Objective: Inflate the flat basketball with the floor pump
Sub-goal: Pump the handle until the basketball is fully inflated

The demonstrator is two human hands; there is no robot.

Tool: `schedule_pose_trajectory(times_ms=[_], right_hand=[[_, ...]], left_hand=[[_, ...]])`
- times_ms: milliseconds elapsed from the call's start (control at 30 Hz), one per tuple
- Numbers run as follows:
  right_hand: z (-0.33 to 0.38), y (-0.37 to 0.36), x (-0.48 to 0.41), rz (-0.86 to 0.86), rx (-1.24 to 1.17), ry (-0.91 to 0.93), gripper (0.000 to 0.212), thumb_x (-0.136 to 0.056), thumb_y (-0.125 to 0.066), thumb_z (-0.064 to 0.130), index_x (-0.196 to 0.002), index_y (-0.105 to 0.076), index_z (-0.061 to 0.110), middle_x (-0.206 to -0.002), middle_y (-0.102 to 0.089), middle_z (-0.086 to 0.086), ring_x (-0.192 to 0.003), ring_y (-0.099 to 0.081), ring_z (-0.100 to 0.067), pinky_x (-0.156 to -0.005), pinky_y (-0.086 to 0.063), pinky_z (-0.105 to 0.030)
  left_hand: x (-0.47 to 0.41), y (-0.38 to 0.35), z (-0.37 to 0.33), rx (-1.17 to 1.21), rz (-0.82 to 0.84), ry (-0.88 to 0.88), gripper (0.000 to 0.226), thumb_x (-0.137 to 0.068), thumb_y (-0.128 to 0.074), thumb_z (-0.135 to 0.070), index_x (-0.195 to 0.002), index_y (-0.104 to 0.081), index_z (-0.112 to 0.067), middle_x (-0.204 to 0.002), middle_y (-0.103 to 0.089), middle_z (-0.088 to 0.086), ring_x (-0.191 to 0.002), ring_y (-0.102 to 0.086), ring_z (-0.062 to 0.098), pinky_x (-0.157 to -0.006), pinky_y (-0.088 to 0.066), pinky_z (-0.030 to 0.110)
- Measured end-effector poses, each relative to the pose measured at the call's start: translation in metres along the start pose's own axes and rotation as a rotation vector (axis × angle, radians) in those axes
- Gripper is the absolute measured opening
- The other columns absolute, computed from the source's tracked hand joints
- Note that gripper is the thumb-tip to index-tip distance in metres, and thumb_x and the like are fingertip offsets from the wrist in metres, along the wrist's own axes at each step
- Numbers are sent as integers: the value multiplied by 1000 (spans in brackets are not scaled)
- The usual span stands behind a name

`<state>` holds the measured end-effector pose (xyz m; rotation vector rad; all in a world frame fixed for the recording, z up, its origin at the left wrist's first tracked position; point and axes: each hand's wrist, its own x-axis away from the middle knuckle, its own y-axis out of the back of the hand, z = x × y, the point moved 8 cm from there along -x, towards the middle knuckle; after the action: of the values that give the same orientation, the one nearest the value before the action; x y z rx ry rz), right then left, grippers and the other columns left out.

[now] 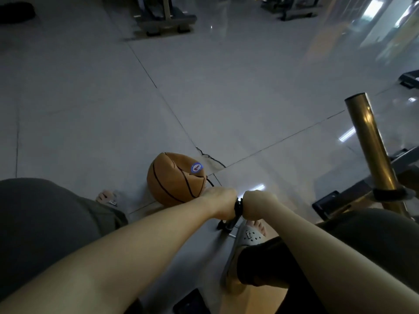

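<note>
A brass-coloured tube [369,141] leans at right on grey floor tiles [90,98]; 1 dark phone [189,302] lies below.

Both forearms are bare from the bottom edge of the view up to the left hand [223,201] and the right hand [258,206], with no sleeve, watch or ring visible. Loose shorts [45,223] in a dark olive-grey cloth cover the thighs, with a hem showing at the left knee. Each foot wears a pale grey clog-style sandal: the right sandal [248,235] shows round holes and a small dark tag on its strap, and the left sandal [112,200] bears a similar tag. The toes are bare.
</note>
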<state>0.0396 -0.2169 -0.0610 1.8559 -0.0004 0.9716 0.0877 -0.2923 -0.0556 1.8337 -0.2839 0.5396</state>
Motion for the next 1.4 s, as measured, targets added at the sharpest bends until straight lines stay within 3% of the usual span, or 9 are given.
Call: schedule_pose_trajectory(times_ms=[100,300,500,733,900,1000,1167,1267,1400], right_hand=[[10,-6,14,80,-6,52,21,-84,-59,13,-68,-46,16,-68,-50,1,-67,-54,-18,-71,-46,-28],[-6,78,65,85,-130,142,20,-80,-65,9,-64,-53,9,-55,-49,-4,-45,-41,-17,-44,-35,-22],[-22,113,74,52,-233,150,11,-79,-62,6,-70,-57,6,-57,-49,-5,-45,-41,-17,-44,-35,-23],[-1,-3,-7,84,1,8,22,-88,-56,16,-70,-45,14,-68,-49,0,-74,-55,-20,-72,-46,-30],[-6,-3,-17,-23,-29,-25,26,-87,-58,18,-68,-41,16,-69,-45,1,-79,-54,-20,-74,-45,-29],[-2,-4,-3,33,-62,29,27,-88,-58,20,-67,-41,16,-68,-45,0,-87,-62,-24,-77,-48,-32],[1,32,36,101,-103,135,23,-80,-65,12,-61,-52,12,-47,-50,-1,-44,-46,-16,-47,-41,-23],[-15,92,66,64,-214,169,20,-80,-67,12,-65,-55,8,-53,-49,-4,-41,-39,-16,-41,-34,-21],[-23,121,70,23,-246,151,14,-79,-65,9,-69,-56,7,-54,-48,-4,-42,-38,-16,-42,-34,-23]], left_hand=[[12,-4,-2,-72,90,-10,7,-87,-55,-15,-90,-61,-15,-79,-60,3,-72,-60,26,-53,-40,27],[41,81,-18,-58,41,-52,22,-86,-59,-6,-67,-53,-14,-61,-49,2,-54,-46,18,-46,-34,25],[38,120,-22,49,32,-98,18,-86,-62,-5,-71,-58,-14,-67,-54,3,-56,-50,16,-48,-37,23],[-13,5,0,-76,61,5,9,-83,-53,-11,-78,-56,-18,-76,-61,3,-68,-60,25,-53,-40,28],[-17,3,-1,-72,0,-4,6,-87,-58,-22,-86,-52,-20,-78,-56,2,-75,-60,27,-66,-48,33],[-7,6,-5,-106,49,-2,3,-88,-57,-20,-89,-57,-17,-83,-60,5,-74,-58,25,-58,-42,31],[26,31,-11,-117,112,-42,12,-90,-54,-12,-93,-65,-10,-80,-60,6,-67,-53,22,-49,-36,26],[44,96,-20,-36,33,-69,17,-87,-62,-9,-71,-57,-15,-65,-52,2,-55,-47,16,-48,-36,25],[44,130,-23,48,24,-84,16,-86,-66,-8,-73,-60,-15,-67,-55,2,-56,-50,15,-49,-40,23]])
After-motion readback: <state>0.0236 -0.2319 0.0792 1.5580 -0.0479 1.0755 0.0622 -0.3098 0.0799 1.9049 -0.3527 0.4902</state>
